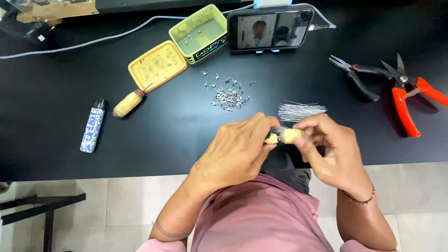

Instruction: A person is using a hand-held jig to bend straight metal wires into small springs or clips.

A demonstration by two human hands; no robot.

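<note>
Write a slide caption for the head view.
Both hands, left hand and right hand, grip a small wooden-handled tool above a black table.

Well beyond the fingertips, a phone [270, 30] stands propped sideways, dark frame, screen lit. Just left of it sits an open yellow-green tin [198, 32], black label on its side, lid [157, 66] alongside.

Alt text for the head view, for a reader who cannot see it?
Two bare hands, left hand and right hand, hold a small wooden-handled tool between them above a black table. Behind lie straight wires, a pile of wire loops and red cutters.
</note>
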